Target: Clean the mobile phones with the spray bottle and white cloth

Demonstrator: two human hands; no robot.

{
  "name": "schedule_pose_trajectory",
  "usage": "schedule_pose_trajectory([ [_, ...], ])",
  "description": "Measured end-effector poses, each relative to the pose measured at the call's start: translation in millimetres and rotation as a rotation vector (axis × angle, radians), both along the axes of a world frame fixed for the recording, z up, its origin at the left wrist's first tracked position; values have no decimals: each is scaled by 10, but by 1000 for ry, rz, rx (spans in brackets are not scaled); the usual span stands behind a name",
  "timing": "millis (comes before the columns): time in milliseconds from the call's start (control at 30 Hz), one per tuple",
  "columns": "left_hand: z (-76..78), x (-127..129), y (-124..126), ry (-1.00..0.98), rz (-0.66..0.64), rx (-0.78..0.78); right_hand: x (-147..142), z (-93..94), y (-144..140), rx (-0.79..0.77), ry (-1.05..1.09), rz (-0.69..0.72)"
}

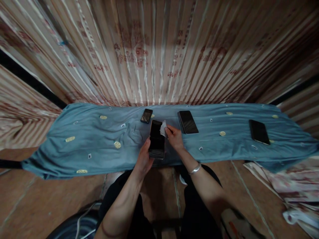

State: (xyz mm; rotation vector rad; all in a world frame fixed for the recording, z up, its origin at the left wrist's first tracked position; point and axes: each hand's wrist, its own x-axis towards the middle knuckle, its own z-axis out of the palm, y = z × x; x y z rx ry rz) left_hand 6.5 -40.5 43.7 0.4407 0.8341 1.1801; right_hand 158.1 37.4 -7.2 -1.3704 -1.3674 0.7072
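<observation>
My left hand (144, 157) is closed around the lower left side of a black smartphone (157, 144), which is held up with its dark glossy face toward me. Between the fingertips of my right hand (174, 135) is a small white tissue (163, 128), pinched at the phone's upper right edge and lying partly over its face. Just beyond the held phone, a smaller dark phone (146, 116) rests on the blue cloth. To the right of my right hand lies a stack of dark flat devices (188, 122), probably phones or tablets.
A blue cloth (94, 132) with yellow patterns covers the long narrow table. Another black phone-like device (259, 132) lies toward its right end. Pleated patterned curtains (154, 49) hang close behind. Below are my knees, a tiled floor (20, 196) and a dark round object (74, 224) with a pale cord.
</observation>
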Motion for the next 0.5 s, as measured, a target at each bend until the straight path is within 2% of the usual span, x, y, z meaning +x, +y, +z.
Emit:
schedule_pose_trajectory([
  [300, 88, 30, -40, 22, -46, -49, 91, 64, 59, 68, -109, -10],
  [500, 88, 39, -96, 51, -136, -75, 65, 94, 18, 130, -217, 94],
])
